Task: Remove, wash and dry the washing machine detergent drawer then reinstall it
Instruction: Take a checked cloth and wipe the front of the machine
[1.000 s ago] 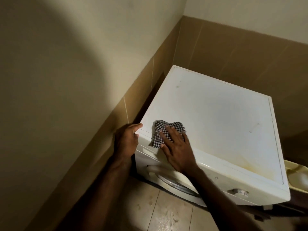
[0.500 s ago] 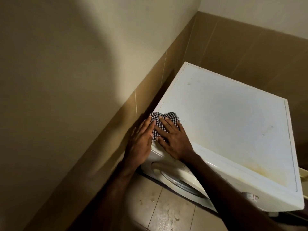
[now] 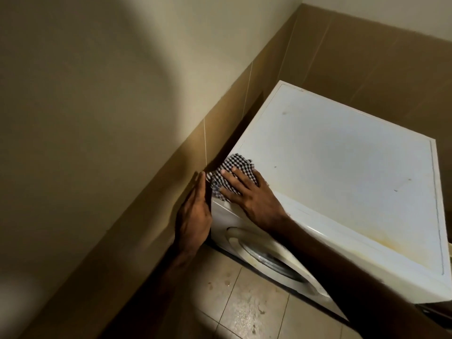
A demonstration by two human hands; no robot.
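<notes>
**A:** What kind of room is it?

**B:** A small corner. The walls (image 3: 97,81) are cream on top and brown tile lower down. The floor (image 3: 247,307) has pale square tiles with dirty spots. It is dim at the edges.

**A:** And the big white thing?

**B:** That is the washing machine (image 3: 342,192). It is a smooth, hard box with a flat top. The top has small marks and a yellow stain near the front edge. A round door (image 3: 266,255) is on the front.

**A:** Where is the soap drawer?

**B:** I can't see it. It would be at the top front corner by the wall, but a cloth covers that spot.

**A:** What cloth?

**B:** A soft, crumpled cloth (image 3: 232,172) with tiny black and white checks. It hangs over that corner.

**A:** What are the hands doing?

**B:** The right hand (image 3: 252,196) lies flat on the cloth, fingers spread, pressing it. The left hand (image 3: 194,216) is flat too, fingers straight, against the machine's side next to the wall.
</notes>
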